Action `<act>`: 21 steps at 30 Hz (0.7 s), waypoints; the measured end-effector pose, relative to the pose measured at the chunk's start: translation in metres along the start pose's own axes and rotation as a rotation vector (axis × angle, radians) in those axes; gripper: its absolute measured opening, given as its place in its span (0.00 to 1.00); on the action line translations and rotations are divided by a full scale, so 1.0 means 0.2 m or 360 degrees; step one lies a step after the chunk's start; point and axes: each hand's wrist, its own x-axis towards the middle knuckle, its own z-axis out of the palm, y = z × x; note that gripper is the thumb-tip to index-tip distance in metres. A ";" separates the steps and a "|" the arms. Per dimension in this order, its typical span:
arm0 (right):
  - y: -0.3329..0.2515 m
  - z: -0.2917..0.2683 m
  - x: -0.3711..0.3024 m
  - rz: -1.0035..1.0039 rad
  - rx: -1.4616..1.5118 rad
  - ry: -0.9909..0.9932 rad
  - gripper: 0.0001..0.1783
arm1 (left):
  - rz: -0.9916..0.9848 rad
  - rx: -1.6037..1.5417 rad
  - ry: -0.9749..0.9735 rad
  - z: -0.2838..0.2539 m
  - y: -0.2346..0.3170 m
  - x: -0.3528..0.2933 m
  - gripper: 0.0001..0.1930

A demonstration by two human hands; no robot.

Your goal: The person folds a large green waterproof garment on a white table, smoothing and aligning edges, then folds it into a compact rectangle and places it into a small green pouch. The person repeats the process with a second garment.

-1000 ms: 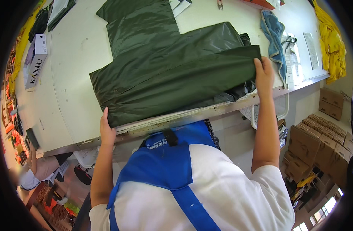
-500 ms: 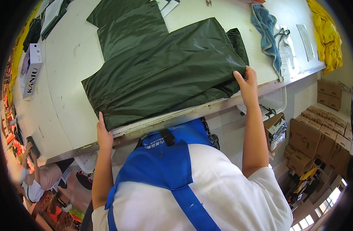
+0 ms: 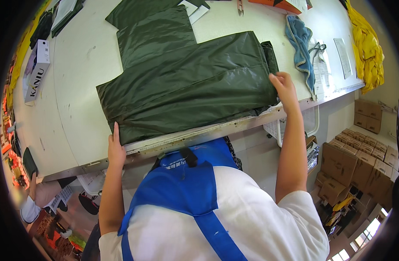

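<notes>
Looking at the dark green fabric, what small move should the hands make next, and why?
Probably the right hand should tidy the right end of the glossy dark green fabric: an under layer sticks out there, and this hand is at that edge. The left hand is at the lower left corner, so it seems well placed to steady the piece.

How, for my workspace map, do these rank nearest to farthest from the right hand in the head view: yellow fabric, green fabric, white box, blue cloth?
1. Green fabric, at the right hand.
2. Blue cloth, beyond the hand.
3. Yellow fabric, far right.
4. White box, far left.
</notes>
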 end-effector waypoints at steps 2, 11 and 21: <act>-0.05 0.05 0.14 0.0217 -0.0017 -0.0232 0.40 | -0.0021 -0.0020 -0.0007 -0.01 0.01 0.00 0.51; -0.20 0.12 0.09 -0.0498 -0.0035 0.0093 0.19 | 0.0099 -0.0293 0.0557 0.06 -0.01 -0.03 0.49; 0.13 0.10 -0.03 -0.0192 -0.1063 0.0478 0.21 | 0.0084 -0.0465 0.0772 0.09 0.04 -0.01 0.47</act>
